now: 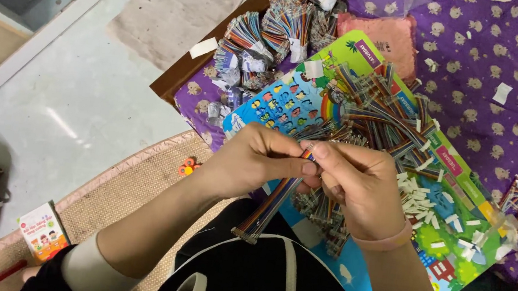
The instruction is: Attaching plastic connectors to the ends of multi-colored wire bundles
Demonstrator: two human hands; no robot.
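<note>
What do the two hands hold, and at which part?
Left hand and right hand together pinch a bundle of rainbow ribbon cables at its upper end.

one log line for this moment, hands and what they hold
left hand: grips ribbon cable bundle | right hand: pinches bundle top | under: colourful board with loose cables

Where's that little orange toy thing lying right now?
In the head view, the orange toy lies on the woven mat, just left of the person's left hand.
</note>
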